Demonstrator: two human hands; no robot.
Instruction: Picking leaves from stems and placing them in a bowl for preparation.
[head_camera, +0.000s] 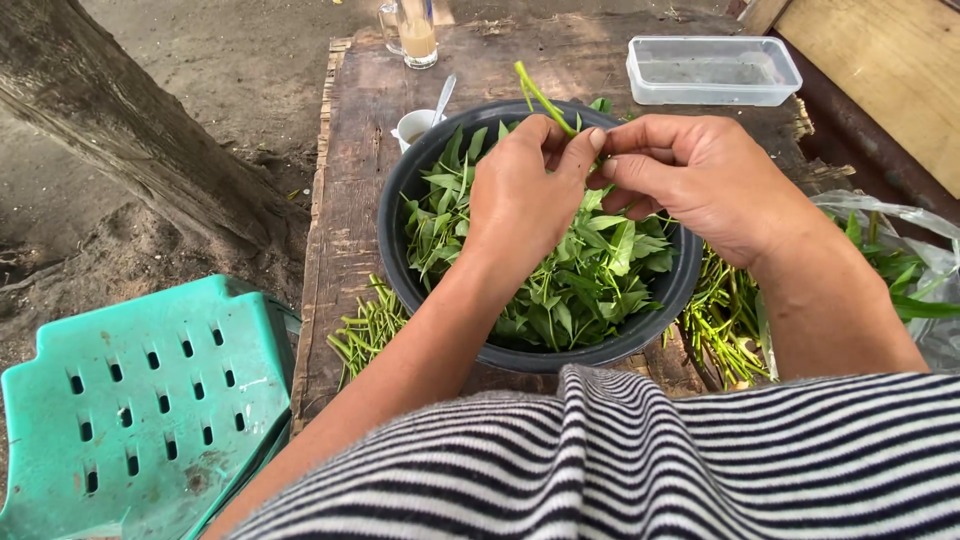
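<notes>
Both hands, the left hand (520, 195) and the right hand (690, 180), pinched one green stem (545, 100) tight above the dark bowl (400, 190) of leaves (580, 280), and a hard tug could have flicked bits onto the wooden table (350, 130).

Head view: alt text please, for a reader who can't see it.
Both bare hands, left hand and right hand, pinch a green stem over a dark bowl of green leaves on a worn wooden table. Bare stems lie beside the bowl.
</notes>
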